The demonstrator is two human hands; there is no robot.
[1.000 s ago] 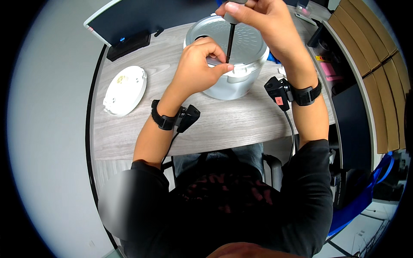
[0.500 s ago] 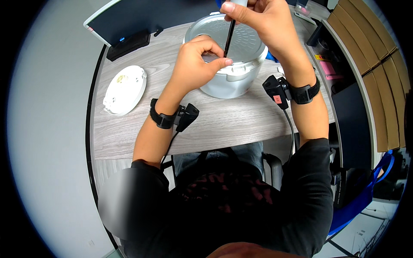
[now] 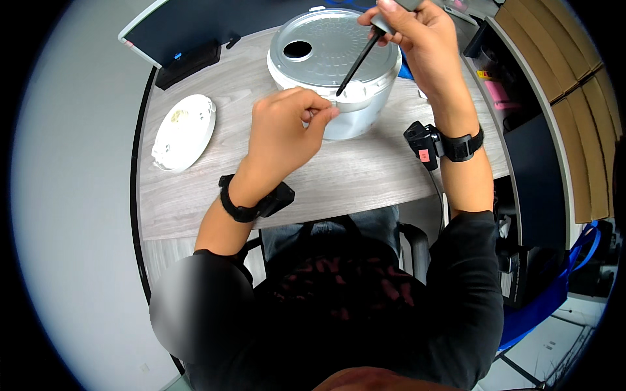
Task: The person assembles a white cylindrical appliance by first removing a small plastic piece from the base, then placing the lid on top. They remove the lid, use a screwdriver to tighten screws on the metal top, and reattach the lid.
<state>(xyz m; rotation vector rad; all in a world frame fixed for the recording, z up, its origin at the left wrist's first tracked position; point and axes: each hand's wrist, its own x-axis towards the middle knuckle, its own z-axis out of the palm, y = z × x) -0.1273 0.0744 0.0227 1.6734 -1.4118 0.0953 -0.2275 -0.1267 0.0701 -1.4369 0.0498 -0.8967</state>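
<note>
My right hand (image 3: 417, 36) is closed around the light grey handle of a screwdriver (image 3: 358, 64). The black shaft slants down to the left, its tip by the front rim of a white rice cooker (image 3: 355, 122). A round grey metal plate (image 3: 345, 45) with a dark oval hole covers the cooker's top. My left hand (image 3: 290, 127) is just in front of the rim, thumb and forefinger pinched close below the screwdriver's tip. Whatever the pinch holds, if anything, is too small to make out.
On the wood-grain desk (image 3: 313, 186) a white oval cover (image 3: 186, 133) lies to the left. Behind stands a dark monitor (image 3: 176, 29) on a black base (image 3: 189, 65). To the right are a shelf with a pink item (image 3: 501, 96) and stacked brown cartons (image 3: 541, 52).
My left hand has drawn back toward me off the plate, uncovering the hole. The screwdriver, nearly upright before with its tip at my left fingers, now leans with its handle farther right.
</note>
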